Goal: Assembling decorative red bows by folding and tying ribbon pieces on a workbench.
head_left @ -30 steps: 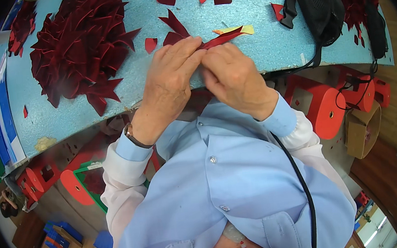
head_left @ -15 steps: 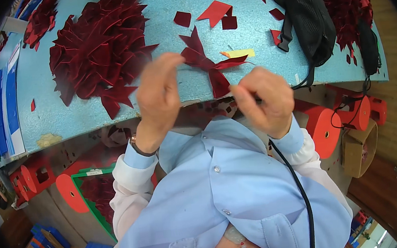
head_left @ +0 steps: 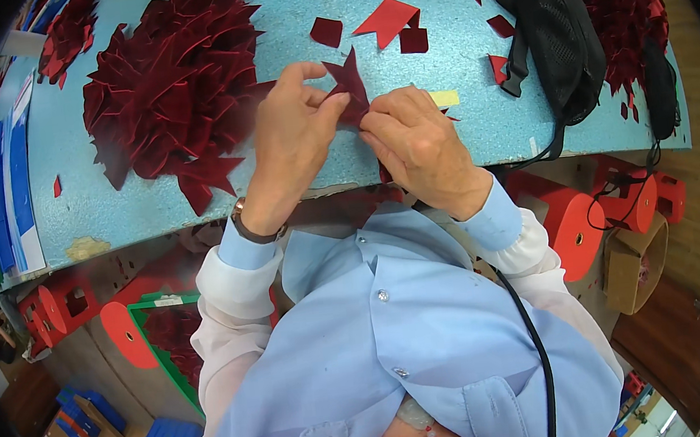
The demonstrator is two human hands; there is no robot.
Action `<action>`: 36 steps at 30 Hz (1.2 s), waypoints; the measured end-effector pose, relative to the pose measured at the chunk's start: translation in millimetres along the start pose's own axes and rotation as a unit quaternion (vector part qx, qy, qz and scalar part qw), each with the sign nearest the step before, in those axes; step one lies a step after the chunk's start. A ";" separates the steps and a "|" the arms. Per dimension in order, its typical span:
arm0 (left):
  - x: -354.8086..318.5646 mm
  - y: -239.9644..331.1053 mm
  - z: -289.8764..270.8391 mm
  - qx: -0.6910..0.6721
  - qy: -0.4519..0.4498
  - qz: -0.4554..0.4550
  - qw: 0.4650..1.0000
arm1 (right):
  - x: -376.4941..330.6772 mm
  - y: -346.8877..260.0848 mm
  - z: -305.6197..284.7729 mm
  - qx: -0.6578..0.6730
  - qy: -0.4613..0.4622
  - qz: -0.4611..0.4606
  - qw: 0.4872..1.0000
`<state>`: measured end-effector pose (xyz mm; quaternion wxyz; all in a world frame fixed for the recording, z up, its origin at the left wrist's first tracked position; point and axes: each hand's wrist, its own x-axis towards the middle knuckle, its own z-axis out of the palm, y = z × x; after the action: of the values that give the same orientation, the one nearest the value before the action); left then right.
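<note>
A dark red velvet ribbon bow (head_left: pixel 350 82) is between my hands near the table's front edge. My left hand (head_left: pixel 297 134) has thumb and fingers closed on the bow's left side. With bent fingers pressed together, my right hand (head_left: pixel 417 139) pinches the bow around its middle and covers most of its right half. One notched tail points up and away from me, and a bit of dark red shows below the right hand. A yellow strip (head_left: pixel 444 98) lies just beyond the right hand.
A large pile of dark red bows (head_left: pixel 178 87) sits left on the blue table (head_left: pixel 288 37). Ribbon scraps (head_left: pixel 387 20) lie beyond my hands. A black bag (head_left: pixel 558 43) and another bow pile (head_left: pixel 611 7) are at right. Red spools (head_left: pixel 569 234) stand below the table edge.
Both hands have moved in to the bow, which lay between them, and now grip it. The right hand has moved left and up over its middle.
</note>
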<state>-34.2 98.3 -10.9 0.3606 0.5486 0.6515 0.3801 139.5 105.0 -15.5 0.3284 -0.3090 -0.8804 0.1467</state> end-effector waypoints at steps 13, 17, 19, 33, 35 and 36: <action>-7.7 -20.7 15.5 -0.173 0.081 0.052 0.980 | 2.8 0.8 4.4 -0.021 -0.060 -0.014 0.998; -8.9 -23.7 20.5 -0.139 0.107 0.081 0.981 | 4.2 -2.9 2.3 -0.039 -0.082 -0.030 0.995; -2.4 -27.7 10.2 -0.157 0.097 0.079 0.980 | 0.2 -0.4 4.8 -0.030 -0.060 -0.028 0.997; -22.1 -11.8 2.2 -0.022 0.039 0.107 0.993 | -15.0 2.5 16.0 0.027 0.083 -0.002 0.996; -21.3 -8.0 2.2 -0.024 0.028 0.080 0.996 | -14.6 0.9 14.3 0.023 0.085 -0.002 0.996; -20.9 -6.7 2.3 -0.027 0.015 0.050 0.998 | -14.9 -0.1 14.2 0.022 0.083 -0.001 0.996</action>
<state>-32.2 77.1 -16.9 0.3461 0.5646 0.6183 0.4232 138.8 94.6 -33.2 0.4072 -0.3122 -0.8469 0.1396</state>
